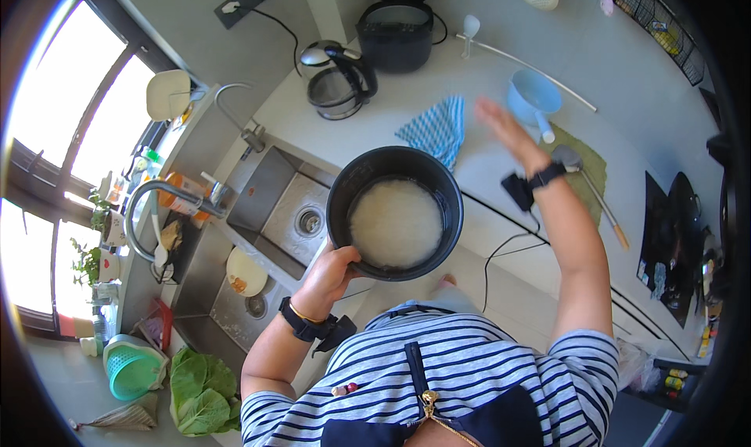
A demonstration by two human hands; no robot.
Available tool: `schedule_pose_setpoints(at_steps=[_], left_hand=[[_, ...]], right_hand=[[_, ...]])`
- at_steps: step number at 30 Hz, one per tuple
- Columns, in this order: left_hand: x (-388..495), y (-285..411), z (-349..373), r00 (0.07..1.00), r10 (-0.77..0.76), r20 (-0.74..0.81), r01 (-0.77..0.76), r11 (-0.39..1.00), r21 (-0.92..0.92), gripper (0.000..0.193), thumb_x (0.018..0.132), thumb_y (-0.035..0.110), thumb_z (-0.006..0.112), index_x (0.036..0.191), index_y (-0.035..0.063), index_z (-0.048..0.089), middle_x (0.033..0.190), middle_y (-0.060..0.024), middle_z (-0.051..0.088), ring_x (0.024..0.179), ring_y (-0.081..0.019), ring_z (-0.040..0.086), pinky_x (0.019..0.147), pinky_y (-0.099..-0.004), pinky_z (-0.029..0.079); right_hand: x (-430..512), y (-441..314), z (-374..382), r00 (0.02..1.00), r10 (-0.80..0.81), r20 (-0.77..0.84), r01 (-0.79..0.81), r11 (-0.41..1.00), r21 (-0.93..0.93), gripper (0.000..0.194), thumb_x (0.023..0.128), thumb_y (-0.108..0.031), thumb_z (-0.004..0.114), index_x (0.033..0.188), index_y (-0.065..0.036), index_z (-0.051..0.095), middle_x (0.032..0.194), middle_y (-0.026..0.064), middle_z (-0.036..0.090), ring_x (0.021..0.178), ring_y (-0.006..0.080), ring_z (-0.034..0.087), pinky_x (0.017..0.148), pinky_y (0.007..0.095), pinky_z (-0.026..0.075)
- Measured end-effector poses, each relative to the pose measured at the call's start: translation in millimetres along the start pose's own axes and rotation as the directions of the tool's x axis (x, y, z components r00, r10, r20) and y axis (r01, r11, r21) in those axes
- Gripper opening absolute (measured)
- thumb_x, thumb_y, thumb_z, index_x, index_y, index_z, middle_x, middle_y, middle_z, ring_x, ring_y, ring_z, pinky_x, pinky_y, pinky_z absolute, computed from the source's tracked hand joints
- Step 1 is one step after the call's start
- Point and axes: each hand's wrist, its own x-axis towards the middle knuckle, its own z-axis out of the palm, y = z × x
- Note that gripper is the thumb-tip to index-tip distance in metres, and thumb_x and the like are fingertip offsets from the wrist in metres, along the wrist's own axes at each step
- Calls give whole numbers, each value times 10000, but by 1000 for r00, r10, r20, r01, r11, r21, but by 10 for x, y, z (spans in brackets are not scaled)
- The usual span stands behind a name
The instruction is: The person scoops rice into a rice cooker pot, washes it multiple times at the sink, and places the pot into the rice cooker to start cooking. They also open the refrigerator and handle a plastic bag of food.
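Note:
My left hand (328, 274) grips the near left rim of a dark rice cooker inner pot (390, 164), thumb on the lip. The pot is held in front of my body beside the sink. Pale rice under cloudy water (399, 224) covers its bottom. My right hand (506, 129) is raised above the counter, slightly blurred and holding nothing. A blue-and-white checked cloth (440, 127) lies to its left, and a light blue dipper (533, 95) to its right. The rice cooker (394, 45) stands at the back with its lid up.
A glass electric kettle (337, 89) stands left of the rice cooker. Two steel sink basins (252, 195) with faucets lie left; one holds a plate (246, 270). A ladle (604, 203) rests on a green mat (566, 139). Leafy cabbage (202, 391) sits at lower left.

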Motion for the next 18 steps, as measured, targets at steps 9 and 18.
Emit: schedule_pose_setpoints(at_steps=[9,18], left_hand=[[857,-176,878,959,-139,248,84,972,218,780,774,-37,444,1473,94,124,1303,-164,446,1044,-261,583,745,-334,566],[2841,-109,1124,882,212,420,-470,447,761,685,892,477,547,1425,106,331,1457,-158,322,1358,-326,272,1028,-529,317]], right_hand=[[-965,401,-405,751,529,395,-590,806,43,397,825,-153,578,1206,-59,514,932,73,635,712,161,635,570,323,549],[-1809,520,-1078,818,573,-56,-428,671,606,287,746,21,523,1022,-12,595,881,81,633,794,190,633,718,343,539]])
